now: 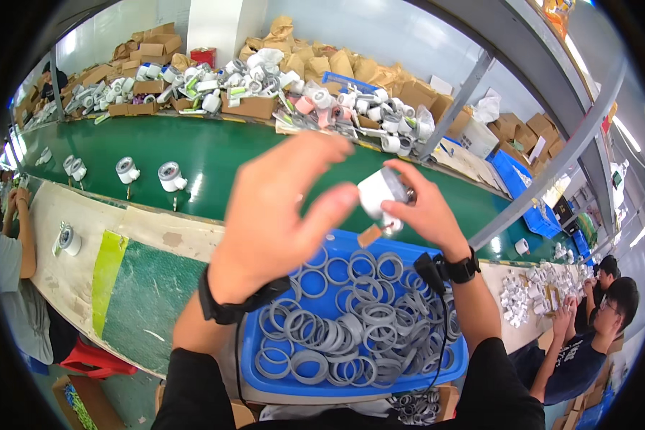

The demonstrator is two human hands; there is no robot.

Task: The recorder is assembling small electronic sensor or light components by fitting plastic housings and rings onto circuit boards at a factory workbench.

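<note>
My right hand (428, 215) is closed around a white cylindrical housing (374, 195) with a grey ring at its upper edge. A small brown tag or piece (370, 236) hangs below the housing. My left hand (283, 208), slightly blurred, is raised to the left of it with thumb and fingers apart; nothing shows in its grip. The thumb tip comes very close to the housing, and I cannot tell whether it touches. Under both hands lies a blue tray (351, 390) of loose grey rings (351, 326).
Similar white housings (170, 176) stand on the green conveyor belt (215, 154). Beyond it are heaped white and grey parts (254, 75) and brown bags. A metal post (534, 186) slants at the right. A green mat (150, 297) lies at left. Co-workers (588, 344) sit on both sides.
</note>
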